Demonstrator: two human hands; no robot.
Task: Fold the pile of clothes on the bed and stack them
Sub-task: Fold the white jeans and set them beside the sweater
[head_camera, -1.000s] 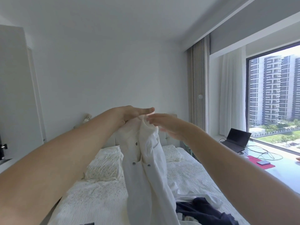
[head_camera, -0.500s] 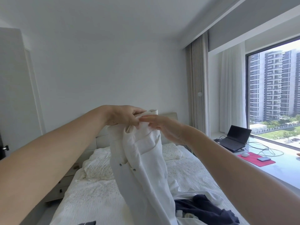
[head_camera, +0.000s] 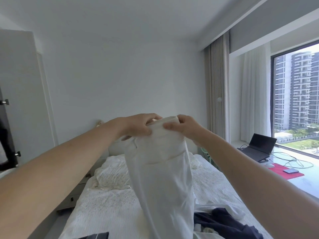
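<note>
Hands, left hand [head_camera: 138,125] and right hand [head_camera: 183,125], pinch white garment [head_camera: 162,169] above bed [head_camera: 107,204].

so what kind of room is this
A bedroom, most likely in a high-rise flat: a bed with a pillow, and a laptop by a window facing tower blocks.

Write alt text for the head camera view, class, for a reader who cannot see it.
Both hands, left hand and right hand, grip the top edge of a white garment held up over a bed. A dark garment lies there; a laptop sits by the window.
</note>
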